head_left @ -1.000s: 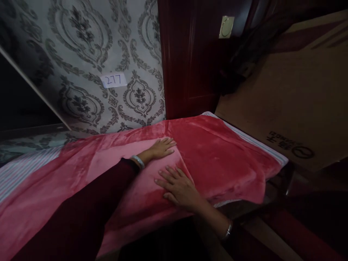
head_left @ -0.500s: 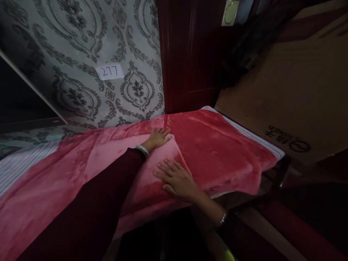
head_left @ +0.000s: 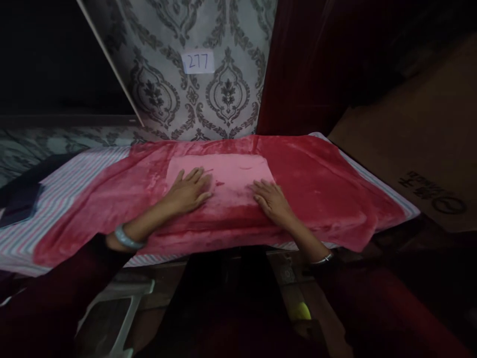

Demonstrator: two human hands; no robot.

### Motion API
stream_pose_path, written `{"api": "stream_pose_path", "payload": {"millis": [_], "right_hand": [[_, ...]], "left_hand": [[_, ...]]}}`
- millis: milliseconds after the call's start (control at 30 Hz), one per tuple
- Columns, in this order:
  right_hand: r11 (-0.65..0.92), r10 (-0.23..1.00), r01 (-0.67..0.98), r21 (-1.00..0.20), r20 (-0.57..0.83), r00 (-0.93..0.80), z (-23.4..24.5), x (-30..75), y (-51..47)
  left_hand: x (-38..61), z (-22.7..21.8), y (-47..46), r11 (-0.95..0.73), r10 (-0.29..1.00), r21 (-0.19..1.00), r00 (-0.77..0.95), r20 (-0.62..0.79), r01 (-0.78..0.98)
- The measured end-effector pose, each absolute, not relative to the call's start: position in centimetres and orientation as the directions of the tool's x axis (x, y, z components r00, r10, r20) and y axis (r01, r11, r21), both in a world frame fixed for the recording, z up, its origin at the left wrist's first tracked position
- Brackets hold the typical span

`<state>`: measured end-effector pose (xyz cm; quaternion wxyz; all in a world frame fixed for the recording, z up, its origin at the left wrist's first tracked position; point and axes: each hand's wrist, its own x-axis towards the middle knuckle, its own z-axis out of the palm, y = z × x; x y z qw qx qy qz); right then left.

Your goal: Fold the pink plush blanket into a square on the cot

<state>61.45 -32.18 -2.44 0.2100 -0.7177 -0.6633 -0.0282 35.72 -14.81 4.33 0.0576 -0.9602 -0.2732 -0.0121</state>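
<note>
A plush red blanket (head_left: 316, 184) lies spread over a long surface, with a lighter pink section (head_left: 231, 171) in its middle. On the left part of that pink section rests my left hand (head_left: 188, 193), palm down with the fingers spread. My right hand (head_left: 274, 201) lies flat near the pink section's right edge, fingers stretched out. Neither hand grips anything. Beneath the blanket a striped cloth (head_left: 80, 181) shows at the left end and along the right edge.
Behind stands a patterned wall with a paper label (head_left: 198, 61) reading 277. A dark screen (head_left: 63, 64) is at the upper left, a cardboard box (head_left: 417, 139) at the right. Below are a white stool (head_left: 128, 318) and a yellow object (head_left: 301, 311). A dark flat item (head_left: 22, 204) lies far left.
My left hand has moved left and nearer to me across the pink section. My right hand now lies by its right edge. The view has shifted, showing more of the left end.
</note>
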Motion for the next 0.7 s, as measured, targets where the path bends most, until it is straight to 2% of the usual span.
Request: {"api": "stream_pose_path", "payload": {"millis": [100, 200, 400, 567, 700], "right_hand": [[-0.172, 0.923, 0.965, -0.199, 0.31, 0.229, -2.6, 61.2, -32.0], [-0.233, 0.923, 0.962, -0.144, 0.277, 0.265, -4.1, 61.0, -32.0], [-0.204, 0.921, 0.971, -0.127, 0.311, 0.234, -6.3, 61.4, -32.3], [-0.218, 0.925, 0.97, -0.109, 0.294, 0.241, -6.2, 61.3, -32.4], [-0.219, 0.913, 0.965, -0.142, 0.32, 0.254, -6.2, 61.3, -32.3]], "left_hand": [[31.5, 2.1, -15.2, -0.778, 0.616, -0.071, 0.78, 0.109, 0.624], [29.8, -0.3, -15.4, -0.738, 0.664, -0.027, 0.733, 0.146, 0.674], [29.5, -2.9, -15.3, -0.73, 0.679, 0.048, 0.717, 0.158, 0.682], [29.3, -3.4, -14.9, -0.736, 0.674, 0.099, 0.713, 0.192, 0.669], [29.0, -3.2, -14.7, -0.729, 0.685, 0.145, 0.707, 0.175, 0.669]]}}
